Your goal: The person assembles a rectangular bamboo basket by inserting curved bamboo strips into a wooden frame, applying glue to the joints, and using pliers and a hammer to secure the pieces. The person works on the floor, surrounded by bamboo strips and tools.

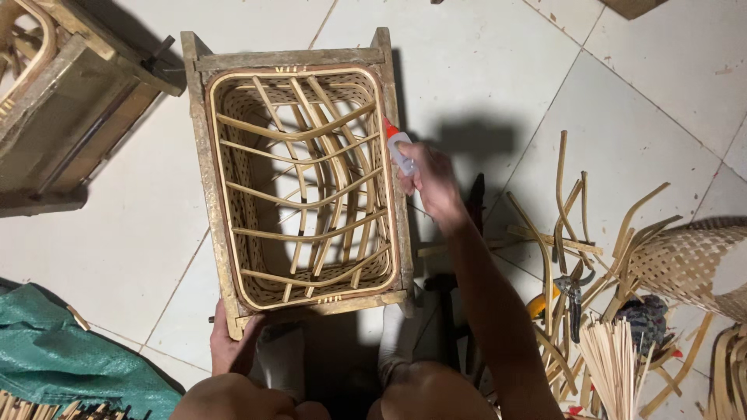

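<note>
Your right hand (430,180) is closed around one small white bottle (400,149) with a red tip, held at the right rim of the basket (303,190), tip toward the rim. Your left hand (230,348) grips the near left corner of the wooden frame (204,171) that boxes the basket in; its fingers wrap under the edge. The two hands are well apart, one at each side.

One woven basket sits in that frame on the tiled floor (467,70), just ahead of your knees. Across its open top run six bent crosswise strips, with about five long ones under them.

A second frame (70,109) stands at the upper left. One green tarp (62,358) lies at lower left. To your right lie loose bent strips (564,225), one pair of pliers (574,288), one bundle of thin sticks (615,362) and one woven sheet (692,260).
</note>
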